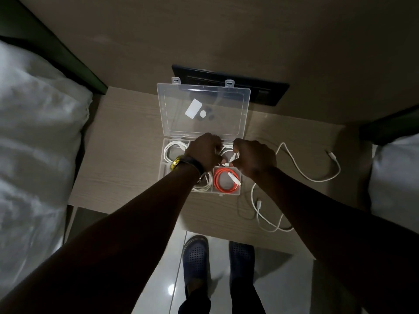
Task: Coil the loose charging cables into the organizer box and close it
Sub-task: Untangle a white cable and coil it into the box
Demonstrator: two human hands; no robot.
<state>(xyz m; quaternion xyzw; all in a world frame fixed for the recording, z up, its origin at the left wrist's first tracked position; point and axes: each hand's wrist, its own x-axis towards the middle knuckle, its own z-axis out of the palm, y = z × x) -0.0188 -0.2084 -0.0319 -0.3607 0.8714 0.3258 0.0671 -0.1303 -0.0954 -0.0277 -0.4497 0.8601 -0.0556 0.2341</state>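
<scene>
A clear plastic organizer box (pixel 165 168) sits on the wooden bedside table, its lid (pixel 204 105) standing open at the back. A white coiled cable (pixel 172 150) lies in the far left compartment, an orange coiled cable (pixel 223 181) in the near right one, and another white coil (pixel 201 185) shows under my left wrist. My left hand (pixel 204 150) and my right hand (pixel 254 158) are both over the far right compartment, fingers closed on a white coiled cable (pixel 229 152) there. A loose white cable (pixel 301 173) trails across the table to the right of the box.
White bedding (pixel 34 143) lies close on the left and another bed (pixel 394 177) on the right. A dark wall panel (pixel 260 87) sits behind the lid. My feet in dark clogs (pixel 196 252) stand on the tiled floor below the table's front edge.
</scene>
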